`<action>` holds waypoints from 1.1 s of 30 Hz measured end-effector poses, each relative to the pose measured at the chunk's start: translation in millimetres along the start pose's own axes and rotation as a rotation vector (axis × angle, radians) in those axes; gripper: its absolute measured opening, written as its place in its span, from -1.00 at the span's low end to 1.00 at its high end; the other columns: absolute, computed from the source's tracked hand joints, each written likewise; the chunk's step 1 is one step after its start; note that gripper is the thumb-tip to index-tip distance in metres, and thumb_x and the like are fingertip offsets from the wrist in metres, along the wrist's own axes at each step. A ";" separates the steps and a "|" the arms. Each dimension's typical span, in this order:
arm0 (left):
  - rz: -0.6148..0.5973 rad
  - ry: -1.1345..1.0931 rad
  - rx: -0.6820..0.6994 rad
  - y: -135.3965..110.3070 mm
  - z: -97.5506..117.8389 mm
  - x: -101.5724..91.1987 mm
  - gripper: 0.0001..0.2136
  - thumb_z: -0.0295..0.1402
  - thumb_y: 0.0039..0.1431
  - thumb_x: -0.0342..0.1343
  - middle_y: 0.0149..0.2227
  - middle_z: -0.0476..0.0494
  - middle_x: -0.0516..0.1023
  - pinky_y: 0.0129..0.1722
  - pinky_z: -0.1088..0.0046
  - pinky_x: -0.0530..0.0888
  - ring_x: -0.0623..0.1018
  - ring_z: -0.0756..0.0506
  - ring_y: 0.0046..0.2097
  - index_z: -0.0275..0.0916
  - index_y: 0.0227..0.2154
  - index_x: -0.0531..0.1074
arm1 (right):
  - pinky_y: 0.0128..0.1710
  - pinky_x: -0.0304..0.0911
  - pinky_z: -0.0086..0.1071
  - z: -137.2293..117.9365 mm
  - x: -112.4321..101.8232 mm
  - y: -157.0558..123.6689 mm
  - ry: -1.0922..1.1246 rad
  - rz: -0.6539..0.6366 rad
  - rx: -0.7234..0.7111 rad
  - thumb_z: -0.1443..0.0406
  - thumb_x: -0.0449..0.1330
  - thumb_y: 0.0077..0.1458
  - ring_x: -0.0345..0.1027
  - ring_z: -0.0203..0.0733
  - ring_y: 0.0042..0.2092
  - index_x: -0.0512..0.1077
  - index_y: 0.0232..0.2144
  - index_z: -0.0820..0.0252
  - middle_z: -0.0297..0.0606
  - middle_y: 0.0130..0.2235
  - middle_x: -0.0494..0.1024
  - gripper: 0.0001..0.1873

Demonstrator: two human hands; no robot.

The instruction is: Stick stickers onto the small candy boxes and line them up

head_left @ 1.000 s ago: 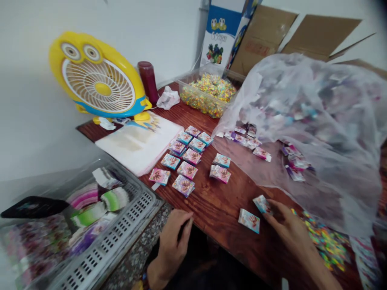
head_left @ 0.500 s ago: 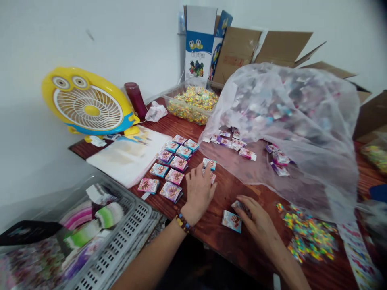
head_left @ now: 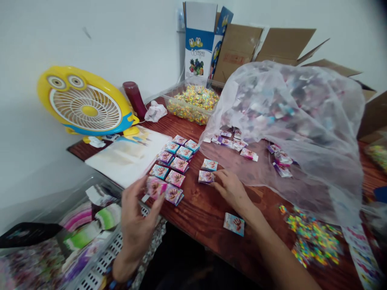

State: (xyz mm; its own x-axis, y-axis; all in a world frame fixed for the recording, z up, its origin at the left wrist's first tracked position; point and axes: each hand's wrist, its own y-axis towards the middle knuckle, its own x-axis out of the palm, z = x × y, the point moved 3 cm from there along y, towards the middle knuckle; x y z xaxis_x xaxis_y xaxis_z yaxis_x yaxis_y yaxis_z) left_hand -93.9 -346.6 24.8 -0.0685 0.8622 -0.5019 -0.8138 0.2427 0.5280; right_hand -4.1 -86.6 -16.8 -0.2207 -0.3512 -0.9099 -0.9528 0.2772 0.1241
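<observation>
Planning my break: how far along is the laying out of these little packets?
Done: rows of packets lie on the table. In hand: the left hand holds a pink packet, the right hand touches a second packet. Left: one loose packet, and the plastic bag looks full.

Premises: a small hand-packing station of workshop type, not a shop floor. A wooden table [head_left: 208, 205] stands against a bare white wall [head_left: 121, 40]. Open cardboard cartons [head_left: 272, 44] and a printed display box [head_left: 198, 48] line its far edge. A large clear plastic bag [head_left: 302, 121] of bulk stock fills the right side. Small packets [head_left: 177, 161] lie in rows near the middle. A clear tub [head_left: 181, 112] of coloured pieces sits at the back, a grey crate [head_left: 102, 262] of stock sits off the near left corner, and a yellow desk fan [head_left: 84, 104] stands at the left edge.
</observation>
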 end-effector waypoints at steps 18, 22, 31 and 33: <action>-0.172 0.269 0.017 5.0 -67.8 -1.4 -0.43 -0.24 0.13 0.12 0.04 -0.31 0.33 0.08 0.08 0.30 0.33 -0.24 0.08 -0.27 0.17 0.11 | -0.18 0.21 -0.25 -3.6 -2.1 20.2 0.057 -0.094 0.013 0.24 0.17 0.04 0.34 -0.07 -0.16 0.35 -0.16 0.19 -0.17 -0.17 0.45 -0.71; -0.199 0.290 0.032 1.2 -70.8 4.9 -0.41 -0.21 0.13 0.12 0.04 -0.29 0.31 0.06 0.08 0.31 0.31 -0.23 0.08 -0.22 0.19 0.09 | -0.19 0.22 -0.30 -45.7 -15.2 36.7 0.239 -0.016 -0.042 0.17 0.19 0.04 0.34 -0.14 -0.19 0.37 -0.12 0.13 -0.24 -0.19 0.47 -0.66; -0.143 0.181 -0.045 -12.2 -75.4 4.1 -0.32 -0.16 0.12 0.12 0.10 -0.39 0.24 0.10 0.01 0.30 0.29 -0.27 0.14 -0.26 0.22 -0.02 | -0.08 0.09 -0.12 -149.8 25.9 97.5 -0.180 -0.028 -0.182 0.18 0.11 0.08 0.30 -0.01 -0.08 0.42 -0.21 0.21 -0.15 -0.14 0.46 -0.72; -0.139 0.177 -0.044 -15.4 -78.9 5.7 -0.34 -0.18 0.13 0.11 0.11 -0.39 0.25 0.10 0.01 0.30 0.29 -0.28 0.15 -0.25 0.22 -0.01 | -0.08 0.07 -0.12 -153.6 33.7 101.7 -0.224 -0.030 -0.205 0.19 0.11 0.08 0.29 -0.01 -0.09 0.41 -0.21 0.23 -0.13 -0.14 0.46 -0.73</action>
State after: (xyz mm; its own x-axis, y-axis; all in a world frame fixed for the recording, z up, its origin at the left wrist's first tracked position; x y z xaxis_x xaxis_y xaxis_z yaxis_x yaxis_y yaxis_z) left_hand -127.3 -380.5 -40.3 -0.0508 0.7295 -0.6821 -0.8465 0.3310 0.4169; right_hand -140.6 -207.6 25.9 -0.1621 -0.1437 -0.9763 -0.9854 0.0755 0.1525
